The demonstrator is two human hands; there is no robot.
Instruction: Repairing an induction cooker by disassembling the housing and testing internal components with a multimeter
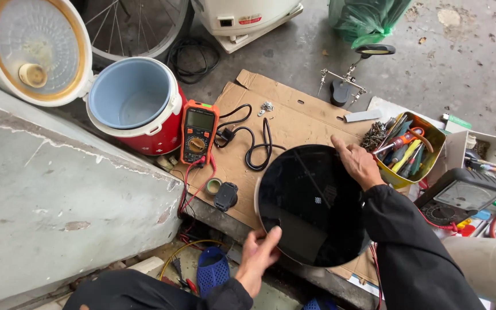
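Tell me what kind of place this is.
Likely an informal appliance repair spot on a concrete floor: an orange multimeter, a yellow tray of hand tools and an opened red rice cooker lie about.

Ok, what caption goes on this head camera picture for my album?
Both hands, left hand and right hand, hold a round black plate over cardboard.

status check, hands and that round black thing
Left hand grips near rim of round black glossy disc. Right hand holds far rim. Black coiled cable lies just beyond.
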